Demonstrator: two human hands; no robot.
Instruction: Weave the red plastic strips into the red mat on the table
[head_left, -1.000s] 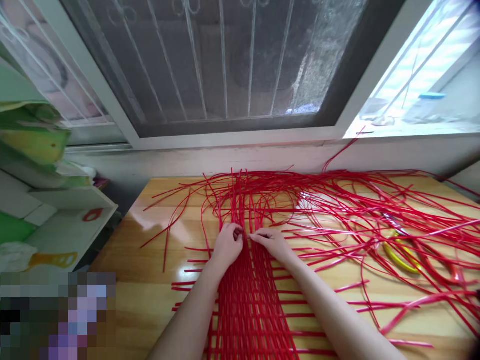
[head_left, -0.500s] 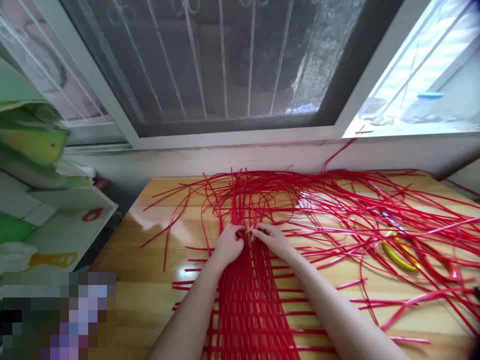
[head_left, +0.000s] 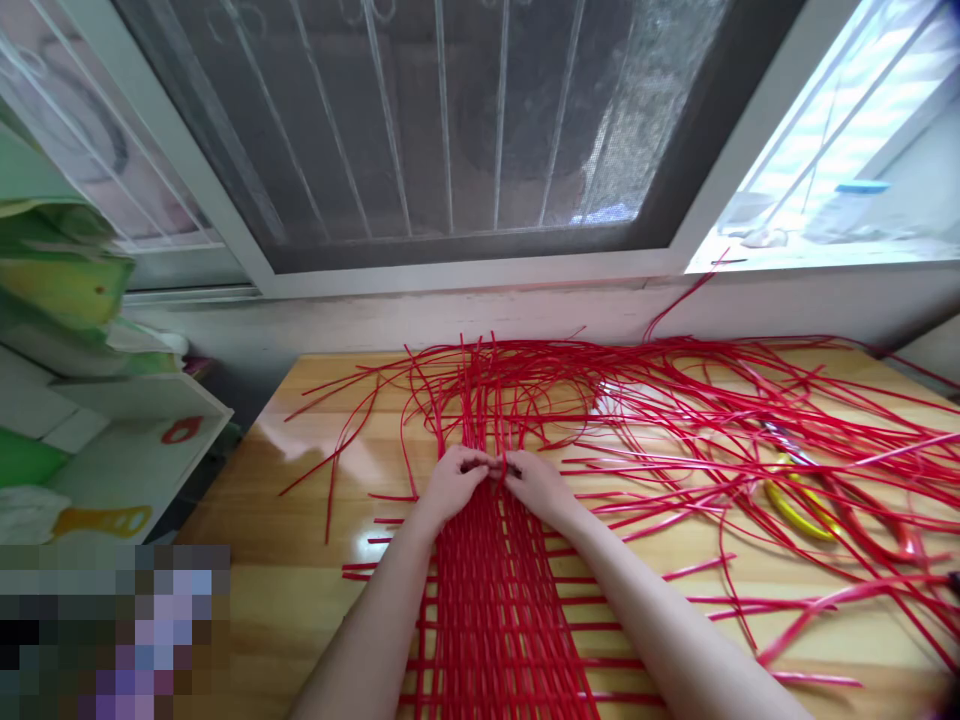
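A panel of woven red strips (head_left: 495, 600) runs from the bottom of the head view up to my hands, with crosswise strip ends sticking out at both sides. At its far edge my left hand (head_left: 455, 485) is closed, thumb and fingers pinched on a red strip. Close beside it, my right hand (head_left: 534, 485) is closed in a pinch on a red strip too, the two hands' fingertips almost touching. Lengthwise strips (head_left: 476, 400) extend beyond both hands toward the wall. The exact grip is partly hidden by the fingers.
Loose red strips (head_left: 675, 385) lie tangled over the back and right of the wooden table (head_left: 300, 600). Among them rest pliers (head_left: 799, 505) with yellow and red handles. A barred window (head_left: 450, 130) stands behind; a white open box (head_left: 150, 440) is at left.
My hands have come closer together at the far edge of the weave. The right fingers have curled down and in; the panel looks the same.
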